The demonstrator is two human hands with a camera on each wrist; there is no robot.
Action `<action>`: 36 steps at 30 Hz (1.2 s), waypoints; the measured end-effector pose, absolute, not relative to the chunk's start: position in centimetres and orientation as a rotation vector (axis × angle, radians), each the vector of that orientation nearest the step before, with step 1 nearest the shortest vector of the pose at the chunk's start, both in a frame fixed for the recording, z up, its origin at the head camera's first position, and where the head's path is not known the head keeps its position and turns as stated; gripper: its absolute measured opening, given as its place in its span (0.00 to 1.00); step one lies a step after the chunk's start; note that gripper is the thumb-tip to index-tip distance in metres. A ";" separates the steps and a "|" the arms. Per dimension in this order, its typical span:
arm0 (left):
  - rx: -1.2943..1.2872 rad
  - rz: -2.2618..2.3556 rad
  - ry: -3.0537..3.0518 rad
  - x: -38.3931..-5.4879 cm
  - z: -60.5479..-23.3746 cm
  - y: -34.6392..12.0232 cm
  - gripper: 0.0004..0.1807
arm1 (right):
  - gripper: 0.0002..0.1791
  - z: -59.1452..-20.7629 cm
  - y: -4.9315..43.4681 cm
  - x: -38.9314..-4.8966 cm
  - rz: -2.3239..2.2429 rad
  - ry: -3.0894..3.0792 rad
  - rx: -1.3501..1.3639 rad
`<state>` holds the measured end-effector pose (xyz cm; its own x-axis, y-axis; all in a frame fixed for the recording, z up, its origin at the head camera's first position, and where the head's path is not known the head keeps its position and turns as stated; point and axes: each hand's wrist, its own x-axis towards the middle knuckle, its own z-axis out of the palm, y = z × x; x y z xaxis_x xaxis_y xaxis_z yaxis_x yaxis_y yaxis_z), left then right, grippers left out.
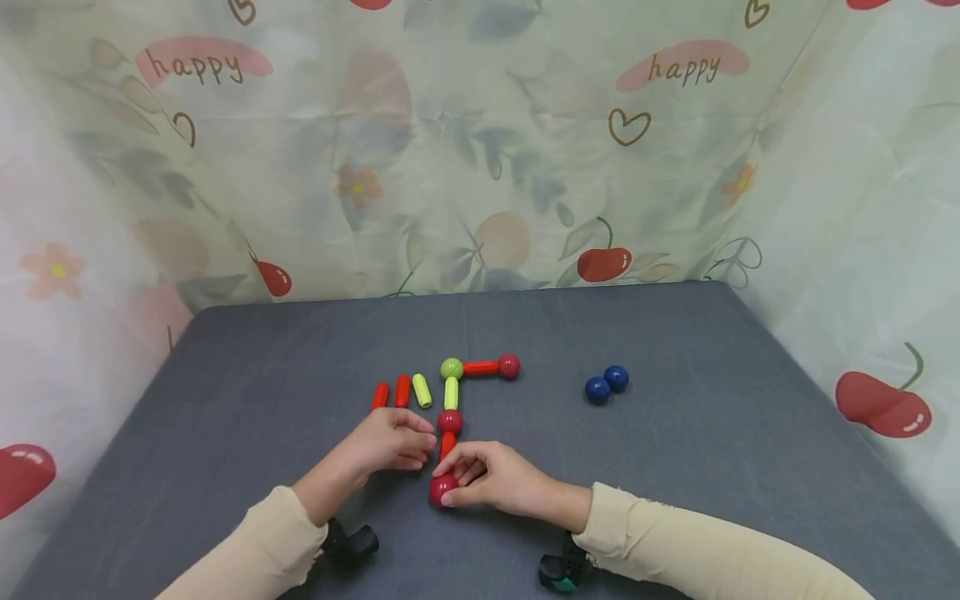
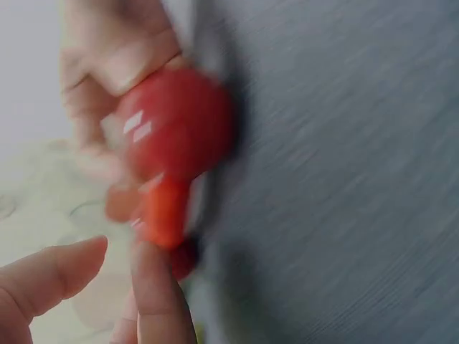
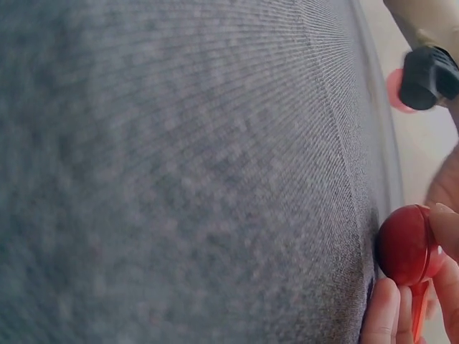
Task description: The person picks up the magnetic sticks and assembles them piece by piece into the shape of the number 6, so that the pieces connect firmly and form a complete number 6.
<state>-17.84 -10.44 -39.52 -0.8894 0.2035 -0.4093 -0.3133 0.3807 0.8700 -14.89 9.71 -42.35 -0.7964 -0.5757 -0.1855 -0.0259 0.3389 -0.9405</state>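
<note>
Cream sleeves (image 1: pixel 720 542) up close. Pinched between thumb and fingers of the right hand (image 1: pixel 506 482), the near red ball (image 1: pixel 442 491). Just past that ball, a red stick (image 1: pixel 447 446), then the middle red ball (image 1: pixel 450 422), green stick (image 1: pixel 451 394) and green ball (image 1: pixel 452 369), all in a row. Left hand (image 1: pixel 392 438) just left of the red stick, fingers loosely bent; touching or not, cannot tell. Beyond the left hand, three loose sticks (image 1: pixel 402 391). Well apart, to the right, two blue balls (image 1: pixel 597 390).
</note>
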 end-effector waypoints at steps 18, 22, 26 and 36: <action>-0.182 1.515 2.475 -22.1 -37.0 -15.9 0.25 | 0.13 -42.4 9.7 -14.9 -1.469 2.106 -0.495; -0.196 1.382 2.499 -22.8 -38.5 -15.8 0.25 | 0.13 -42.4 9.7 -14.9 -1.470 2.105 -0.496; -0.210 1.270 2.506 -23.2 -39.2 -15.5 0.27 | 0.13 -42.4 9.7 -14.9 -1.473 2.105 -0.503; -0.223 1.135 2.512 -23.7 -39.4 -15.1 0.31 | 0.13 -42.4 9.7 -14.9 -1.470 2.101 -0.501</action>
